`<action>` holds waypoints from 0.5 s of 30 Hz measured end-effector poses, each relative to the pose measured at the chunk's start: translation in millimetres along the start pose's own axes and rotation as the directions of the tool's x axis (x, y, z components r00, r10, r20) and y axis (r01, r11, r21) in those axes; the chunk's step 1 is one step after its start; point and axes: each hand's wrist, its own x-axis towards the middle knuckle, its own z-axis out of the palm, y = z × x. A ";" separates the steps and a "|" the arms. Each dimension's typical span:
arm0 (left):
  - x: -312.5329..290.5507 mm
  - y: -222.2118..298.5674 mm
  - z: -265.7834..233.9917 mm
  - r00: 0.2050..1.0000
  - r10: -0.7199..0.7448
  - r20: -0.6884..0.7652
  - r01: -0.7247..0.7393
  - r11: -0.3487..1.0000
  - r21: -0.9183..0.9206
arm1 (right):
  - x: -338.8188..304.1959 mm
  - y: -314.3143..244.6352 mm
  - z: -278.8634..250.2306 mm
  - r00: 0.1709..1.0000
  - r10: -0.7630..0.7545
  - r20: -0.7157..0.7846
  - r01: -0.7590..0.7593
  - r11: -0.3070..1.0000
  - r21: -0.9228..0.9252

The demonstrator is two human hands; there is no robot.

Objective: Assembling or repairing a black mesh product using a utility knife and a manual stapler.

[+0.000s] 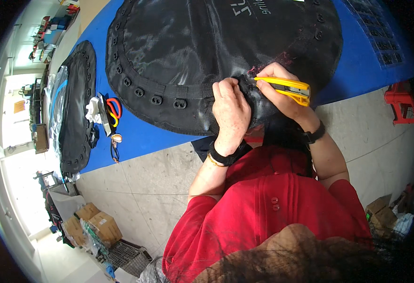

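Observation:
A large round black mesh mat [188, 52] with a webbing border and several black plastic buckles [180, 103] along its rim spreads over the blue table. My left hand [231, 109] grips the mat's near edge, its fingers curled over a bunched fold of the webbing. In my right hand [282, 94] is a yellow utility knife [289, 89], its tip at the fold just right of my left fingers. Reddish thread bits [282, 60] lie scattered on the mesh beyond the knife. The fold hides what the blade touches.
Left on the blue table [101, 158] lie scissors [114, 111] with red and yellow handles, and a second black mat [77, 108]. A clear sheet with black parts [379, 35] is at the far right. A red stool [401, 104] and cardboard boxes [104, 227] stand on the floor.

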 end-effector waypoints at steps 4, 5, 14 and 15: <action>-0.7 0.0 0.1 1.000 0.004 -0.004 -0.004 1.000 0.005 | -0.6 0.0 -2.6 1.000 0.020 0.015 -0.021 1.000 0.014; -0.5 0.9 0.1 1.000 0.004 -0.003 -0.004 1.000 0.004 | -0.6 0.5 -3.4 1.000 0.015 0.015 -0.015 1.000 0.013; -0.4 1.0 -2.8 0.999 0.021 0.029 -0.023 0.998 0.054 | -1.5 -5.2 -7.2 0.999 0.021 0.051 -0.020 1.000 -0.015; -0.8 0.6 -2.6 0.999 0.036 0.027 -0.037 0.998 0.051 | -1.9 -4.5 -8.5 0.998 0.021 0.051 -0.020 1.000 -0.014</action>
